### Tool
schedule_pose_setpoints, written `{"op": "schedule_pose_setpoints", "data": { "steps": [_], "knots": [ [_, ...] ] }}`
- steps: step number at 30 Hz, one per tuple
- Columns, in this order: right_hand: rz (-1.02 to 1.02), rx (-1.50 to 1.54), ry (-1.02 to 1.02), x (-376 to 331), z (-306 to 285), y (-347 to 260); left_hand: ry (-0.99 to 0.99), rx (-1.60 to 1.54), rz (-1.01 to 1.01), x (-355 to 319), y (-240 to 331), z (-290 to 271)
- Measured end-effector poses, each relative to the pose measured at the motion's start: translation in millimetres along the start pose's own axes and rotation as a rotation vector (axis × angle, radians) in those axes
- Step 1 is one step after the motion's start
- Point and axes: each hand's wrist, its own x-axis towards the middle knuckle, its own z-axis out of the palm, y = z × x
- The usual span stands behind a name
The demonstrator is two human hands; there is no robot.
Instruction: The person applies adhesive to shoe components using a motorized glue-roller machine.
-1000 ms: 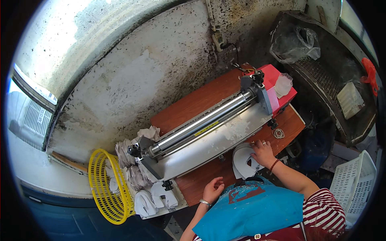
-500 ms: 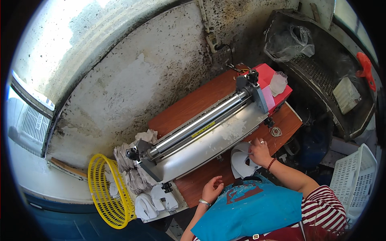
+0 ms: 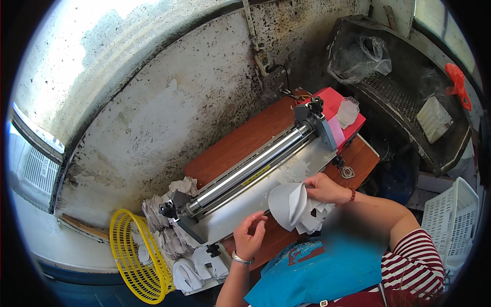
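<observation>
Right grip pinching curved white pieces, left grip unclenched, shiny metal roller

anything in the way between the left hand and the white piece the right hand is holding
Nothing visible: a small open gap separates the left hand from the white piece. The right hand grips it from the opposite side. The machine's metal plate lies beyond, not between them.

The pieces are white, the apron blue, the sleeve maroon-striped.
</observation>
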Motion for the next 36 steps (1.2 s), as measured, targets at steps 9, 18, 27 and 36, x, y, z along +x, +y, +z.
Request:
{"op": "schedule_pose_setpoints", "data": {
  "steps": [9, 18, 27, 36],
  "knots": [
    [0.444, 0.233, -0.163, 30, -9, 1, 0.112, 0.662, 0.537, 111, 23, -14],
    [0.029, -0.279, -0.114, 39, -19, -5, -0.198, 1.082, 0.149, 173, -1, 2],
    [0.424, -0.086, -0.349, 43, -23, -44, -0.309, 1.009, 0.075, 181, 4, 10],
    [0.356, 0.09, -0.314, 45, -25, -10, -0.17, 0.478, 0.365, 169, -6, 0]
  ]
}}
